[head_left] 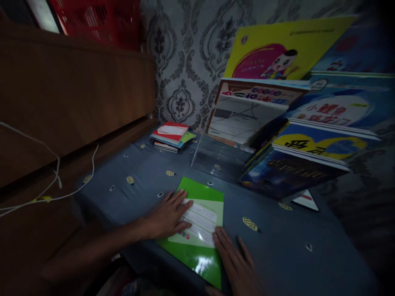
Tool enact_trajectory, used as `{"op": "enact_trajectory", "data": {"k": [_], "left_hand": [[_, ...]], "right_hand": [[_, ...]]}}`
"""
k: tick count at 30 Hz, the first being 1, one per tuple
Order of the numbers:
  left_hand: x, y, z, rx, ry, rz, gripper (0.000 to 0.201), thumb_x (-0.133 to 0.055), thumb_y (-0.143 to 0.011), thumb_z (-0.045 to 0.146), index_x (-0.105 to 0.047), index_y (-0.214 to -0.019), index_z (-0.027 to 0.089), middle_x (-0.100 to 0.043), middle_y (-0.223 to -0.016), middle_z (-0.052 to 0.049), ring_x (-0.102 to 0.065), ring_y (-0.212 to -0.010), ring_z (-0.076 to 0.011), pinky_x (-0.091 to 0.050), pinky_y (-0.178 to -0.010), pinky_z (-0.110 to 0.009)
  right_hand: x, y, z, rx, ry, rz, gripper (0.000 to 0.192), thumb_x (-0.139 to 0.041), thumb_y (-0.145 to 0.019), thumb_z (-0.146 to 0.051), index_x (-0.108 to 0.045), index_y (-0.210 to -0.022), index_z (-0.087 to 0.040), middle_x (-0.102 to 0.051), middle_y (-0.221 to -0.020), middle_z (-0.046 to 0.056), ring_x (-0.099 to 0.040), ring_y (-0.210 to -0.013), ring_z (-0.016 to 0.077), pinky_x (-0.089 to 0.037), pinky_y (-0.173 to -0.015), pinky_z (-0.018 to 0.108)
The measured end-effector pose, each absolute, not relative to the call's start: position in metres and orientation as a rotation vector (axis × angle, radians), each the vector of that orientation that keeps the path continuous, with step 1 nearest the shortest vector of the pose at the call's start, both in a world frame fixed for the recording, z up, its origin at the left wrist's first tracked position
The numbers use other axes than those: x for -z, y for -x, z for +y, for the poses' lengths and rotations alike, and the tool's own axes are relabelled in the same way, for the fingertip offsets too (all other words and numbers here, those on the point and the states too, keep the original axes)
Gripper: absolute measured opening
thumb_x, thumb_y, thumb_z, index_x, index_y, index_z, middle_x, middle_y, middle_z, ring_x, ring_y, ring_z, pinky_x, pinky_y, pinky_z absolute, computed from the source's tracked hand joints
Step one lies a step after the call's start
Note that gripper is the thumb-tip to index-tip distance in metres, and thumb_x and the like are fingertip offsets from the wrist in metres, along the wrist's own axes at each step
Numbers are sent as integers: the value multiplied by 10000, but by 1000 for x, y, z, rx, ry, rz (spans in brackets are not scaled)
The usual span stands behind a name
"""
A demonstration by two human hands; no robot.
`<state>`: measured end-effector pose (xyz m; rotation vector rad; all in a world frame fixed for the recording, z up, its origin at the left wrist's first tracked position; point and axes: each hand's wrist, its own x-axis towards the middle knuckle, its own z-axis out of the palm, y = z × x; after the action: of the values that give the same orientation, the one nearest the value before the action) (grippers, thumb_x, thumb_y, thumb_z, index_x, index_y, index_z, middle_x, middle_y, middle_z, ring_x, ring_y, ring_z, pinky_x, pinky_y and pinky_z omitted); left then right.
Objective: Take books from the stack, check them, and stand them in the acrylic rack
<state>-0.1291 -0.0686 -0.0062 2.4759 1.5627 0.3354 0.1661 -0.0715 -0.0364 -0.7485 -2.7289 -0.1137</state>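
A glossy green book (200, 189) with a pale text panel lies on the blue cloth near the front edge. Across its left side rests my left hand (169, 216), fingers stretched out and flat on the cover. My right hand (233, 259) lies along the book's right edge, its fingers extended and the fingertips touching the cover. Neither hand is wrapped around anything. Part of my right palm is cut off by the bottom of the view.
A clear acrylic book rack (212, 158) with several picture books stands at the right. Toward the wall sits a small stack of books (171, 133). A wooden cabinet (77, 90) borders the left side, with white cables (77, 190) hanging before it. A red basket (101, 20) is on top.
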Motion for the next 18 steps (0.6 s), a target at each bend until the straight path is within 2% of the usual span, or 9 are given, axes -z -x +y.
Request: {"op": "enact_trajectory", "data": {"k": [4, 7, 9, 11, 14, 16, 18], "left_hand": [[0, 140, -114, -268, -2487, 1324, 983, -596, -875, 680, -175, -1612, 185, -106, -1666, -224, -64, -1557, -369, -150, -1237, -604], [-8, 150, -145, -206, -2532, 1116, 1219, -778, -732, 652, -55, -1626, 248, -48, -1673, -208, -49, -1550, -397, -128, -1227, -644], [-12, 155, -160, -142, -2549, 1054, 1281, -856, -694, 551, -23, -1626, 267, -60, -1678, -195, -73, -1548, -403, -146, -1223, -651], [-15, 158, -169, -92, -2581, 1073, 1195, -846, -755, 353, -31, -1626, 274, -104, -1680, -176, -110, -1549, -383, -183, -1227, -628], [-21, 160, -174, -104, -2664, 1103, 966, -645, -860, 75, -93, -1624, 290, -216, -1670, -118, -177, -1551, -308, -223, -1245, -550], [-29, 161, -172, -181, -2707, 1072, 856, -562, -908, 60, -143, -1619, 284, -328, -1636, -87, -243, -1539, -266, -230, -1255, -508], [-41, 163, -166, -317, -2723, 1038, 753, -551, -961, 137, -197, -1610, 280, -450, -1575, -71, -328, -1509, -246, -253, -1255, -490]], "right_hand": [[34, -169, -86, 96, 686, -2777, 1103, -632, -816, -537, -18, -1628, -112, -460, -1549, 192, -493, -1378, 394, -377, -1093, 591], [32, -168, -100, 118, 711, -2761, 1024, -598, -784, -281, -45, -1624, -86, -466, -1546, 185, -491, -1387, 366, -377, -1098, 584], [30, -166, -107, 108, 747, -2728, 1008, -529, -732, -114, -60, -1625, -103, -485, -1537, 164, -498, -1390, 320, -380, -1113, 558], [27, -165, -111, 54, 762, -2705, 972, -491, -727, -45, -127, -1624, -132, -509, -1524, 151, -506, -1388, 286, -382, -1132, 538], [18, -164, -113, -92, 751, -2672, 779, -525, -813, -82, -349, -1566, -180, -580, -1462, 151, -538, -1360, 284, -391, -1146, 547], [10, -164, -110, -201, 738, -2610, 646, -563, -859, -132, -477, -1493, -219, -647, -1384, 139, -582, -1310, 282, -419, -1132, 546], [2, -164, -104, -324, 722, -2519, 555, -584, -891, -160, -545, -1438, -245, -686, -1326, 123, -616, -1264, 269, -469, -1097, 518]]}}
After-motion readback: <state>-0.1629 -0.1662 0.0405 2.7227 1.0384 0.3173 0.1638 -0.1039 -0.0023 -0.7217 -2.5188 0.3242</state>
